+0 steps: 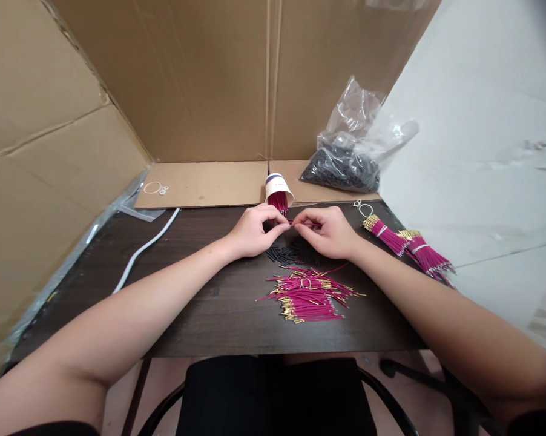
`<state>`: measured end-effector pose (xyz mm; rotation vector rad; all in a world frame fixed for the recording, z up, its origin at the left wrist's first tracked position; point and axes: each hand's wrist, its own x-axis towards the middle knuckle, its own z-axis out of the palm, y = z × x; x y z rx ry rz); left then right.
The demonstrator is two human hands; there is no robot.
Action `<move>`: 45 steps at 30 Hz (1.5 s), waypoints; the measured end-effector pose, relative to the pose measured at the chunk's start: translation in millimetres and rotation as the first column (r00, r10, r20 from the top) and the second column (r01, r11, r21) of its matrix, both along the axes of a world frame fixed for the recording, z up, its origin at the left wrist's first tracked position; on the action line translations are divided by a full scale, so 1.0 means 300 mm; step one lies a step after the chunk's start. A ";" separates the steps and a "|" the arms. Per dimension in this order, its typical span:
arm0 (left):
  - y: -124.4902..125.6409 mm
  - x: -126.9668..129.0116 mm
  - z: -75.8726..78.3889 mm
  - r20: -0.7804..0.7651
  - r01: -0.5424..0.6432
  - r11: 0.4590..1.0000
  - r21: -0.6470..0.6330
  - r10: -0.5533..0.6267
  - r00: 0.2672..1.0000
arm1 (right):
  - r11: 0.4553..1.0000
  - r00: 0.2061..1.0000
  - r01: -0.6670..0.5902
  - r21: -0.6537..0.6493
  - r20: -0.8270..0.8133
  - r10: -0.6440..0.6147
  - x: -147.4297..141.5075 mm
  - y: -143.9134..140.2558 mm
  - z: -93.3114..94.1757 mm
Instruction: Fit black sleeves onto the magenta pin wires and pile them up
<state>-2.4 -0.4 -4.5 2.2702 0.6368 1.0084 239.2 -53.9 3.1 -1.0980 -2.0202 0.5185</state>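
Both hands meet near the far edge of the table (200, 327). The left hand (252, 231) and right hand (330, 232) each pinch an end of one thin magenta wire (300, 224), fingers together on it. Just behind them a paper cup (277, 186) lies tipped, holding more wires. Small black sleeves (282, 253) lie under the hands, and a loose pile (308, 295) of gold-tipped wires lies nearer the front edge. Two banded bundles (409, 245) rest at the right edge. A bag (345, 162) of black pieces sits at the far right corner.
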 end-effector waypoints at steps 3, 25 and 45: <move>-0.002 0.000 0.003 0.012 0.001 1.000 0.016 -0.001 1.000 | 1.000 1.000 0.006 -0.018 -0.004 -0.006 -0.002 -0.001 0.005; -0.003 0.001 0.002 0.017 -0.065 0.997 0.049 0.064 0.998 | 0.986 0.998 0.054 -0.157 -0.022 -0.059 0.015 0.022 0.018; -0.003 0.006 0.006 0.009 -0.147 0.989 -0.018 0.147 0.989 | 1.000 0.995 0.001 0.007 0.099 -0.002 0.032 0.017 0.031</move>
